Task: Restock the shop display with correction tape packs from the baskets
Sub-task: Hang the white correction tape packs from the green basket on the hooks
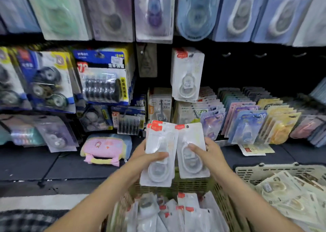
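Observation:
My left hand (146, 158) grips a small stack of white correction tape packs (158, 141) with red top labels, thumb across the front. Beside it, my right hand (210, 154) holds a single white pack (191, 140) upright, thumb on its face. Both are held above a woven basket (220, 201) full of the same white packs (176, 214). On the display, one matching white pack (187, 74) hangs from a hook straight ahead, above my hands.
A second basket (250, 172) at the right holds yellowish packs (289, 193). Pastel packs (247, 124) stand in rows on the shelf at the right; blue multi-packs (102, 76) hang at the left. A pink pouch (105, 147) lies on the dark shelf. Bare hooks (261, 55) are at upper right.

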The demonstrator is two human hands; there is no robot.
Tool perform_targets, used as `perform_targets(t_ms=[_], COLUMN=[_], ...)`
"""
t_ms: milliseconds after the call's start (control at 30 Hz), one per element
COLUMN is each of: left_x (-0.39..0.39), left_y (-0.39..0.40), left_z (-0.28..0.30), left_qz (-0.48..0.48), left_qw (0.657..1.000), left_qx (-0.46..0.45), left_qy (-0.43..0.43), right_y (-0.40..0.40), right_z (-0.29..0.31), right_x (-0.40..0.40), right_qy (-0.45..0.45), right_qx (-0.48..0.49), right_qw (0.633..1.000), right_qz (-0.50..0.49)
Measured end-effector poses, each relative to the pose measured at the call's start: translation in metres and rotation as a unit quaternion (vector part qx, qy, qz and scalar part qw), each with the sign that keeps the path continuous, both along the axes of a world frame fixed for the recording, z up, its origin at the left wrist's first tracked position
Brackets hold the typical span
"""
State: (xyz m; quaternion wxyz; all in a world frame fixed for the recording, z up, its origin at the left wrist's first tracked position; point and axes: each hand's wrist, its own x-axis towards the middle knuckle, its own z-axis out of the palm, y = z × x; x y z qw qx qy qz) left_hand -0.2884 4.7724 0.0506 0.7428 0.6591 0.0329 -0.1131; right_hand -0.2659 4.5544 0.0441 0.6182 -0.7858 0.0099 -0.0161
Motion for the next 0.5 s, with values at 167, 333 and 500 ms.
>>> perform_targets(t_ms=[167, 333, 500], left_x=[0.019, 0.023, 0.027], left_y=[0.049, 0.090, 0.101], left_z=[0.092, 0.125, 0.132], left_qz=[0.067, 0.155, 0.188], left_qw=[0.990, 0.961, 0.944], left_qx=[0.009, -0.078, -0.122], left_qy=[-0.121, -0.214, -0.242], right_y=[0.044, 0.095, 0.125], right_z=[0.091, 0.148, 0.162], right_x=[0.034, 0.067, 0.091], right_qy=[-0.120, -0.186, -0.170], right_qx=[-0.003, -0.009, -0.006], right_qw=[0.992, 0.980, 0.984], right_qz=[0.045, 0.071, 0.061])
